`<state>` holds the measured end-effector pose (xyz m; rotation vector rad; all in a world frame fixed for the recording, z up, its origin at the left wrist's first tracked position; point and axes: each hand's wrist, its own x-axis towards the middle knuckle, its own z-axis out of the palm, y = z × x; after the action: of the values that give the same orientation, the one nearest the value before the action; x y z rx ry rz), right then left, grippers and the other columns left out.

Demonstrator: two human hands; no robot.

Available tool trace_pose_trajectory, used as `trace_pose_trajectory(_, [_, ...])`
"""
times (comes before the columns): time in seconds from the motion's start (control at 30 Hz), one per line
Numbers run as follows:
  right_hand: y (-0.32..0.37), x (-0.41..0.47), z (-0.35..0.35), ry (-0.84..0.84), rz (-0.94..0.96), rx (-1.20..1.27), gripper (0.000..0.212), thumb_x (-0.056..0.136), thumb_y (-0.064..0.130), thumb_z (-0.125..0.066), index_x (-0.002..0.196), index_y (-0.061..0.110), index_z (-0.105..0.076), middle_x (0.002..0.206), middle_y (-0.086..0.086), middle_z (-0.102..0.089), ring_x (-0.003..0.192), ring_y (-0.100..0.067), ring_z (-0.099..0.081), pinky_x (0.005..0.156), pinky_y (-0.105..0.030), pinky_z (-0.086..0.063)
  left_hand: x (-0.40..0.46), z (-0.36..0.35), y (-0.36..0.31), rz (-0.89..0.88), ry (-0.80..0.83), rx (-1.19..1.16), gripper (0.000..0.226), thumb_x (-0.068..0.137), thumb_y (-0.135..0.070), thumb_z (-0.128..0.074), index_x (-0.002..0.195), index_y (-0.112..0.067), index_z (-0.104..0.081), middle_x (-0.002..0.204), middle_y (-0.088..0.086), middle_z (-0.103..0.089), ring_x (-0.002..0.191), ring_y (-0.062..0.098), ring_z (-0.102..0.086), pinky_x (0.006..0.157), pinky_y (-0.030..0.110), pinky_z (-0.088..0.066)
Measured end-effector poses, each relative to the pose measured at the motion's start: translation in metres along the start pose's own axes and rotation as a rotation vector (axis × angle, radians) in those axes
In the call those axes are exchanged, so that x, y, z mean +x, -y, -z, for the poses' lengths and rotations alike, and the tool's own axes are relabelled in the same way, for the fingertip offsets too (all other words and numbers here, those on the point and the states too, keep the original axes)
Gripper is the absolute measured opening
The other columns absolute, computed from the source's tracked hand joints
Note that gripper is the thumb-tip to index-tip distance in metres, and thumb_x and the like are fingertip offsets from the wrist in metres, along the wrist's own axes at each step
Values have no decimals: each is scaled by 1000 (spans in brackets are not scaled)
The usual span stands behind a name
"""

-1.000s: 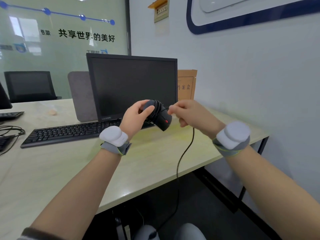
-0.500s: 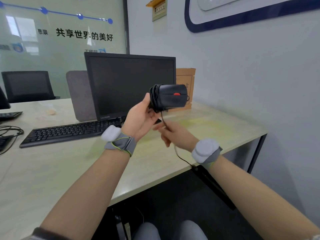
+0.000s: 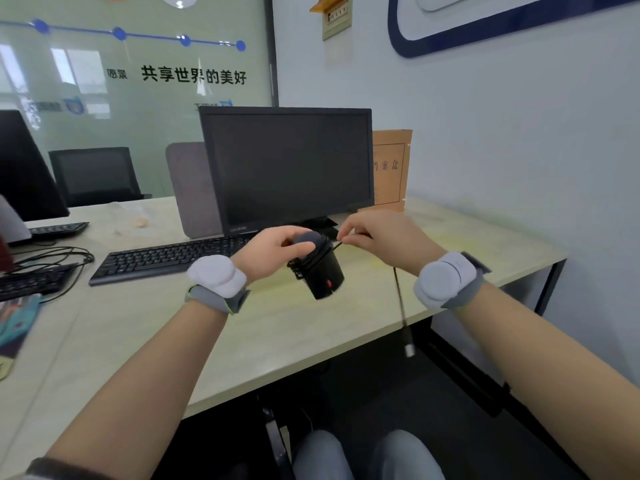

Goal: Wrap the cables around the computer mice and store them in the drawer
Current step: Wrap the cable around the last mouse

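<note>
Head view: over a pale desk (image 3: 311,327) by a white wall (image 3: 502,133), left hand (image 3: 273,251) grips mouse (image 3: 318,268), right hand (image 3: 384,237) pinches cable (image 3: 398,292).

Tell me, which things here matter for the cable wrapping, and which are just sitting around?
In use:
black mouse, in the left hand
its cable, pinched by the right hand, plug dangling

Just lying about:
monitor
keyboard
brown file box
loose wires

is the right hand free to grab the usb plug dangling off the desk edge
Probably not right away: the right hand is pinching the cable beside the mouse. The USB plug hangs unobstructed below the desk edge, so letting go would allow it.
</note>
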<state>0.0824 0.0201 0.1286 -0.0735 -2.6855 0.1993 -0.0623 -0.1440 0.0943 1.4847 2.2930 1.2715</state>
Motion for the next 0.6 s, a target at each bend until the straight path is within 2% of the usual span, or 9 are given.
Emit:
trace_pose_trajectory(0.07, [-9,-3,-6,-42,81,0,18,93,32,-52,101,27,-67,80,15,-56,82,-11,-50,66,-26,-36,-8,-2,2,71,166,-385,21,91,-20,-53,110,-18,-63,102,-2,-66,88,6,-60,78,18,-48])
trace_pose_trajectory(0.13, [-13,-8,-17,-134,149,80,21,94,29,-51,104,22,-69,84,9,-61,81,-12,-49,69,-24,-34,-12,-9,3,108,198,-732,33,90,-22,-46,112,-1,-59,107,12,-62,97,20,-55,85,30,-44])
trace_pose_trajectory(0.2, [-12,-12,-31,-221,142,240,21,95,20,-49,107,16,-66,88,7,-62,81,-10,-51,71,-20,-34,-14,-18,-1,103,192,-971,43,91,-27,-39,117,3,-55,114,16,-61,106,26,-56,93,38,-43])
trace_pose_trajectory(0.27, [-3,-16,-44,-228,36,486,19,93,11,-46,99,20,-62,84,7,-64,74,-4,-55,69,-23,-39,-13,-22,-8,44,138,-1192,45,90,-34,-36,112,-5,-62,113,8,-67,105,20,-62,93,33,-50])
trace_pose_trajectory(0.37, [8,-24,-63,-212,-150,692,18,96,13,-42,90,24,-56,60,9,-54,54,1,-49,61,-19,-41,-6,-22,-19,37,-108,-1386,37,98,-30,-33,104,-8,-62,101,4,-66,95,13,-62,84,24,-54])
trace_pose_trajectory(0.43, [16,-29,-74,-179,-252,736,16,97,18,-41,96,20,-57,54,6,-53,51,-5,-50,58,-20,-43,-2,-25,-22,46,-287,-1317,29,99,-24,-39,95,-7,-63,84,1,-68,79,8,-64,75,20,-54])
trace_pose_trajectory(0.47, [20,-31,-77,-142,-290,724,16,97,19,-42,98,18,-57,53,5,-54,50,-7,-50,57,-22,-43,-1,-27,-22,56,-355,-1181,27,99,-21,-41,95,-5,-63,80,0,-68,75,5,-63,73,19,-52])
trace_pose_trajectory(0.57, [36,-35,-79,98,-347,647,16,95,19,-44,105,14,-56,58,7,-60,50,-4,-53,49,-18,-41,-8,-34,-12,68,-437,-702,27,97,-18,-46,111,-2,-61,89,1,-65,73,1,-60,67,14,-47])
trace_pose_trajectory(0.6, [41,-38,-79,178,-342,596,18,94,19,-45,108,13,-55,63,6,-62,55,-5,-56,51,-19,-44,-11,-34,-6,77,-462,-553,26,95,-20,-49,113,-5,-62,93,2,-66,78,4,-61,71,18,-48])
